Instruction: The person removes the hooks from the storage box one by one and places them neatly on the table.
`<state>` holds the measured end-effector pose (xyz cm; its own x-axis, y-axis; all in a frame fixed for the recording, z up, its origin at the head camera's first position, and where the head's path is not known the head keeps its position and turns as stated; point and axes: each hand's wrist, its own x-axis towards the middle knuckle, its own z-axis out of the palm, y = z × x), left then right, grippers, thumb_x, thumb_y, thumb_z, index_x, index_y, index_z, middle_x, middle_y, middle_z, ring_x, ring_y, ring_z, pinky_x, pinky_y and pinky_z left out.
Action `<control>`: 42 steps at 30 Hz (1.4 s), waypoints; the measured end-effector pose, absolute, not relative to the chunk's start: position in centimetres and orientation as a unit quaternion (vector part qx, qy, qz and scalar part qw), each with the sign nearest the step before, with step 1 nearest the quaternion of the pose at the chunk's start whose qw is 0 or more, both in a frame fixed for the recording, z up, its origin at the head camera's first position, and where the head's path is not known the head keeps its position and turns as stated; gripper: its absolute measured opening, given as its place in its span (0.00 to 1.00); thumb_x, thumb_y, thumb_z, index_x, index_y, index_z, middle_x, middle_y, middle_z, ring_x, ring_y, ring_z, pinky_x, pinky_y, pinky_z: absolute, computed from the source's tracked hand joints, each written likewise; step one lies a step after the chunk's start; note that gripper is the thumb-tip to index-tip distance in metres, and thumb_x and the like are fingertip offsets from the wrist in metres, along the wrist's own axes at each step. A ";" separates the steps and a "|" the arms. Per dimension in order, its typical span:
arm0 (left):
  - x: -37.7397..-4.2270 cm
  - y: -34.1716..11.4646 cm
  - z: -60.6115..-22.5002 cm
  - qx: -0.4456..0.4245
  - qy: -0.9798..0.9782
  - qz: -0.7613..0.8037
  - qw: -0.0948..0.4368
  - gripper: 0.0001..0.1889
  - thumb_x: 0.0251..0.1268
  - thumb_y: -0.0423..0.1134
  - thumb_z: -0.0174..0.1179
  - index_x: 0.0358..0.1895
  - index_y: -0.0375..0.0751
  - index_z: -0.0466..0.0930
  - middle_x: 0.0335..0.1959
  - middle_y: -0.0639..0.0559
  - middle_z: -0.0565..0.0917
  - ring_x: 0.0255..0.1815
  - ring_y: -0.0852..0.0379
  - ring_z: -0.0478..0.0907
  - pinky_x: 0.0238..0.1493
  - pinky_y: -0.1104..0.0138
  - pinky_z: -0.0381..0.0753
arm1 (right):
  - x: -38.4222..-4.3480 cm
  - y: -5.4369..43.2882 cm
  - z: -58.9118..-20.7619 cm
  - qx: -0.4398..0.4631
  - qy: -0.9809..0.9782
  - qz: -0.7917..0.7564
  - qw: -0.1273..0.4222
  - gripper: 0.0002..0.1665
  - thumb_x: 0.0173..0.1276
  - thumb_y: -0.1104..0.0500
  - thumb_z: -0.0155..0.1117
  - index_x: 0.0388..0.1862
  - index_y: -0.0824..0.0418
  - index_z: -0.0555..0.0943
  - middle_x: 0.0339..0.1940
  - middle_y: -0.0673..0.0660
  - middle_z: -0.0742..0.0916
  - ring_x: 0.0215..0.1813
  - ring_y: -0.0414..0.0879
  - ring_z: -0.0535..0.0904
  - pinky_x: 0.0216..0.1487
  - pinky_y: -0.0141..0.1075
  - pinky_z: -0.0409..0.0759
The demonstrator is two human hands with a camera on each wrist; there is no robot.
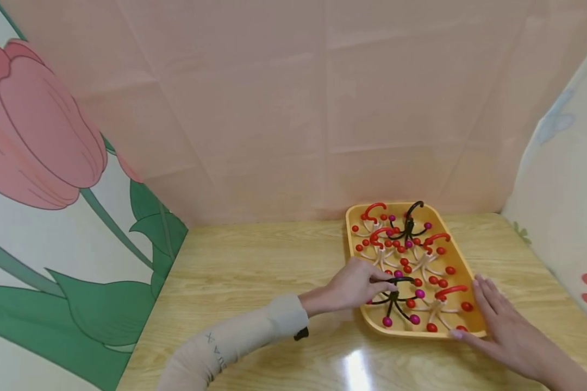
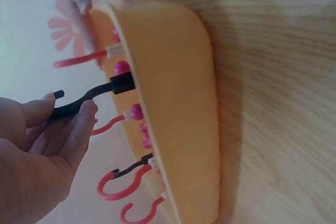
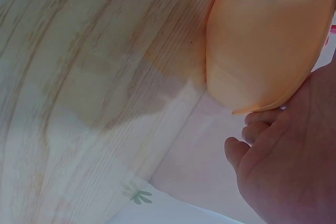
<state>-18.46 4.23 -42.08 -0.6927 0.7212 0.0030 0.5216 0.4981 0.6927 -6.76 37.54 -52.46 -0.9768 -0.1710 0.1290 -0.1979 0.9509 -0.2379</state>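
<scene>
A yellow-orange tray [image 1: 411, 334] stands on the right of the wooden table, bearing several hook hangers with ball-tipped arms. My left hand [image 1: 357, 285] pinches the hook of a black hanger with magenta balls [image 1: 393, 297] at the tray's front left. That same black hook [image 2: 73, 106] is between thumb and fingers in the left wrist view. With fingers extended, my right hand [image 1: 511, 334] touches the tray's right rim near the front corner. In the right wrist view, the right hand [image 3: 294, 156] lies against the tray's outer wall [image 3: 262, 35].
Beside the held hanger lies a cream hanger with a red hook [image 1: 437, 309]. Another black hanger [image 1: 409, 228] sits at the tray's back, among cream ones. A pink sheet [image 1: 323, 136] hangs behind the table [image 1: 244, 260]; flower-printed panels [image 1: 44, 125] flank it.
</scene>
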 end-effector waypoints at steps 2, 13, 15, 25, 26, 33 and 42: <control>-18.6 4.1 -41.7 0.364 0.854 0.346 0.137 0.13 0.75 0.45 0.65 0.56 0.50 0.91 0.22 0.62 0.88 0.08 0.69 0.57 0.11 0.79 0.57 | -6.8 37.6 -52.5 0.093 -0.986 0.127 0.054 0.70 0.69 0.36 0.72 0.87 0.69 0.40 0.88 0.64 0.35 0.87 0.52 0.19 0.67 0.18 0.13; -18.8 3.6 -40.2 0.325 0.859 0.370 0.143 0.12 0.72 0.46 0.67 0.54 0.56 0.91 0.20 0.67 0.83 0.09 0.67 0.56 0.11 0.77 0.57 | -6.8 37.5 -52.3 0.076 -0.985 0.155 0.015 0.69 0.72 0.35 0.68 0.87 0.66 0.35 0.87 0.63 0.33 0.87 0.62 0.20 0.70 0.30 0.14; -18.9 3.5 -39.9 0.321 0.858 0.372 0.149 0.12 0.72 0.47 0.67 0.55 0.56 0.91 0.22 0.68 0.84 0.09 0.67 0.57 0.11 0.77 0.57 | -6.7 37.5 -52.3 0.073 -0.985 0.158 0.007 0.69 0.73 0.35 0.67 0.87 0.65 0.34 0.87 0.61 0.31 0.87 0.60 0.18 0.69 0.31 0.14; -20.3 1.8 -37.8 0.327 0.833 0.430 0.121 0.15 0.73 0.46 0.68 0.57 0.46 0.90 0.22 0.49 0.89 0.10 0.66 0.55 0.14 0.75 0.56 | -6.7 37.6 -52.1 0.090 -0.983 0.151 0.042 0.69 0.71 0.37 0.71 0.87 0.65 0.37 0.88 0.61 0.34 0.87 0.50 0.18 0.65 0.19 0.17; -20.5 1.6 -37.7 0.324 0.830 0.438 0.116 0.15 0.72 0.46 0.69 0.56 0.45 0.90 0.22 0.47 0.89 0.10 0.67 0.56 0.14 0.75 0.56 | -6.7 37.5 -52.2 0.090 -0.983 0.153 0.041 0.69 0.70 0.37 0.71 0.87 0.65 0.37 0.88 0.62 0.34 0.87 0.51 0.18 0.65 0.19 0.16; -21.8 0.1 -37.3 0.283 0.801 0.518 0.105 0.15 0.72 0.44 0.69 0.55 0.41 0.91 0.44 0.47 0.94 0.25 0.73 0.83 0.22 0.76 0.73 | -6.5 37.5 -52.3 0.091 -0.983 0.155 0.050 0.69 0.70 0.38 0.72 0.87 0.65 0.38 0.89 0.63 0.36 0.88 0.51 0.20 0.65 0.16 0.16; -24.4 -2.3 -37.5 0.246 0.756 0.599 0.099 0.16 0.72 0.44 0.68 0.56 0.40 0.90 0.50 0.41 0.92 0.48 0.49 0.93 0.48 0.65 0.91 | -6.8 37.5 -52.1 0.066 -0.982 0.180 0.002 0.70 0.72 0.34 0.68 0.87 0.64 0.33 0.88 0.65 0.33 0.88 0.63 0.22 0.75 0.40 0.15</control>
<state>-24.39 -2.29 -37.46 -0.8592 0.4906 0.1451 0.2538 0.1623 0.9535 -6.82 37.51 -52.14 -0.9913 -0.1290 0.0273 -0.1303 0.9268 -0.3522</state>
